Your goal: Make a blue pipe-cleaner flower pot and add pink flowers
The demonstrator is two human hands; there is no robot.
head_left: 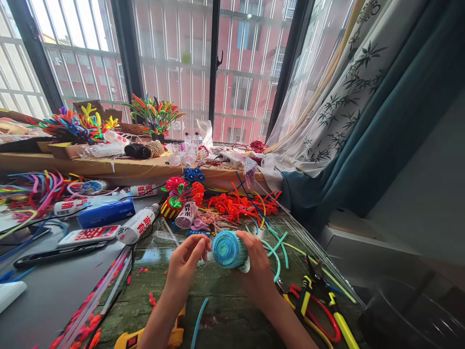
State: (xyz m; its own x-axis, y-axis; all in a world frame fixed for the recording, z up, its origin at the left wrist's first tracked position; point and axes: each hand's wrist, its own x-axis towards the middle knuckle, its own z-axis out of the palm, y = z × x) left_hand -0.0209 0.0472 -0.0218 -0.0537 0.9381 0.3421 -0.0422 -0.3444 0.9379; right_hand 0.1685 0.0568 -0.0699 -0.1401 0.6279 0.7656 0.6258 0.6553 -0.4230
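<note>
My right hand [254,259] is wrapped round the side of a small pot-shaped piece covered in blue and turquoise pipe cleaners [228,249]. Its round end, coiled in a spiral, faces me. Just left of it is my left hand [189,254], thumb and fingertips pressed together close to the rim. Whatever those fingertips may pinch is too small to make out. Loose turquoise pipe cleaners [279,259] lie to the right of my right hand, and one blue pipe cleaner [198,322] rests on the table between my forearms.
Red-handled scissors [332,329] and yellow-black pliers [305,293] lie at the right. A yellow tool [127,339] is partly under my left forearm. Behind are red pipe cleaners [232,206], a striped flower pot [171,207] and a water bottle [138,224]. A calculator [89,235] lies left.
</note>
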